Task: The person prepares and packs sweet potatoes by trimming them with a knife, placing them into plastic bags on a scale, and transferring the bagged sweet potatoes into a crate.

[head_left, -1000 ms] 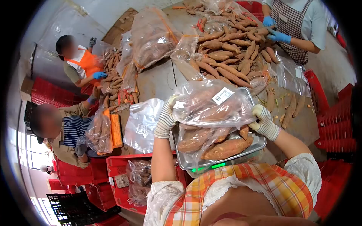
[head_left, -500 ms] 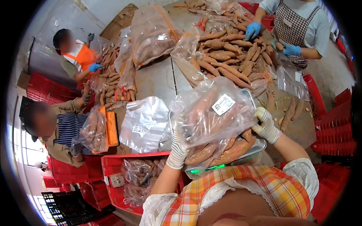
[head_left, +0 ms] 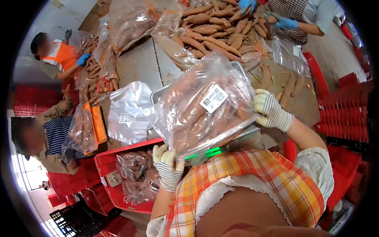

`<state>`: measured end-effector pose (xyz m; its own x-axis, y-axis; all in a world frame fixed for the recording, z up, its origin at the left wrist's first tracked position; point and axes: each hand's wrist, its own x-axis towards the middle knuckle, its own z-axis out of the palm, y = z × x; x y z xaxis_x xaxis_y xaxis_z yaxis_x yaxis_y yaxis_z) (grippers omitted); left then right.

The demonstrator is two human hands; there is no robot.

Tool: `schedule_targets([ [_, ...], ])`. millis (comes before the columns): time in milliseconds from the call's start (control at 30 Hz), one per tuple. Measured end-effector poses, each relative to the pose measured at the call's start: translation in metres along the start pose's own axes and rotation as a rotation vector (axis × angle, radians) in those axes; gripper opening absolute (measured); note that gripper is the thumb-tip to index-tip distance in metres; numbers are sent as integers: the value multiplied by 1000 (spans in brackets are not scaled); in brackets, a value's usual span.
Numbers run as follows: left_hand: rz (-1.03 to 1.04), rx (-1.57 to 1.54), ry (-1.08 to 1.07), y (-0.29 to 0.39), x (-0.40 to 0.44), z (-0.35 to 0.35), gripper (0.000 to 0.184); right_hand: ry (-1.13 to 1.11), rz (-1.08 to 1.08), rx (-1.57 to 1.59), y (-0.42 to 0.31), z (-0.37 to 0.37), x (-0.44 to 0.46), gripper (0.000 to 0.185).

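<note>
A clear plastic bag of sweet potatoes [head_left: 185,114] lies on a metal weighing tray [head_left: 239,69], with a white printed label [head_left: 213,98] on its upper face. My left hand [head_left: 169,168], in a striped white glove, is closed on the bag's near left corner. At the opposite side, my gloved right hand [head_left: 272,110] pinches the bag's right edge. Green lit digits [head_left: 213,152] of the scale show just below the bag, partly covered. Flat to the left of the tray lies an unfilled plastic bag [head_left: 130,112].
A heap of loose sweet potatoes [head_left: 217,31] covers the table's far side, where a co-worker's blue-gloved hand [head_left: 246,5] reaches in. Two other people work at the left. A red crate [head_left: 108,173] holding bagged sweet potatoes stands at my left. Red crates [head_left: 343,114] are stacked at right.
My left hand has shifted toward me to the bag's near corner. The bag's open end now lies pulled down over the sweet potatoes that were showing. The whole view has shifted.
</note>
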<state>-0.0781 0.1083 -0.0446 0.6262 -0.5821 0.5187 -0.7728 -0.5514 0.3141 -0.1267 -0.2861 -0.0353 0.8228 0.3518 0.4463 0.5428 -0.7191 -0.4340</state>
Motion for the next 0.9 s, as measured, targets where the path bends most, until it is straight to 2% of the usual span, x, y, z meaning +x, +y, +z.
schedule_targets([
  [33, 67, -73, -26, -2, -4, 8, 35, -1, 12, -4, 0, 0, -4, 19],
  [100, -96, -205, -115, 7, -10, 18, 42, -85, -16, -62, 3, 5, -15, 21],
  [133, -89, -210, -118, 11, -7, 24, 42, -140, -14, -84, 4, 8, -18, 25],
  [233, -64, -182, -2, 24, 2, 40, 49, -183, 13, -52, -3, 10, -15, 32],
  [267, -80, -155, -30, 28, 2, 44, 51, -229, 51, -39, -3, 9, -16, 45],
  [300, -97, -127, -59, 31, 2, 47, 52, -225, 50, -42, -4, 11, -18, 45],
  [367, -103, -113, -10, 29, -1, 52, 53, -100, 159, -49, -7, 18, -22, 63],
  [400, -155, -116, -42, 27, -5, 53, 52, -103, 244, -52, -15, 11, -18, 82],
  [500, -246, -122, -38, 33, -6, 56, 49, -168, 367, -58, -23, 8, -14, 90],
  [533, -224, -106, 0, 34, -6, 57, 49, -142, 320, -124, -20, 13, -16, 93],
  [567, -201, -89, 39, 35, -5, 57, 49, -135, 320, -128, -23, 11, -14, 93],
  [633, -193, -85, 34, 41, -2, 55, 50, -214, 466, -188, -32, 4, -2, 94],
  [667, -233, -92, 15, 43, -2, 54, 51, -295, 515, -211, -30, 1, 3, 87],
  [700, -272, -97, -3, 44, -1, 53, 51, -285, 516, -212, -24, 1, 6, 87],
  [767, -253, -82, 11, 47, 1, 53, 52, -163, 590, -347, -9, 2, 11, 76],
  [800, -245, -71, 19, 48, 2, 52, 52, -99, 619, -375, -8, -2, 17, 61],
  [833, -237, -73, 18, 48, 1, 53, 52, -93, 625, -377, -2, -5, 20, 61],
  [900, -240, -44, 26, 44, -2, 57, 52, -219, 589, -583, 20, -13, 27, 47],
])
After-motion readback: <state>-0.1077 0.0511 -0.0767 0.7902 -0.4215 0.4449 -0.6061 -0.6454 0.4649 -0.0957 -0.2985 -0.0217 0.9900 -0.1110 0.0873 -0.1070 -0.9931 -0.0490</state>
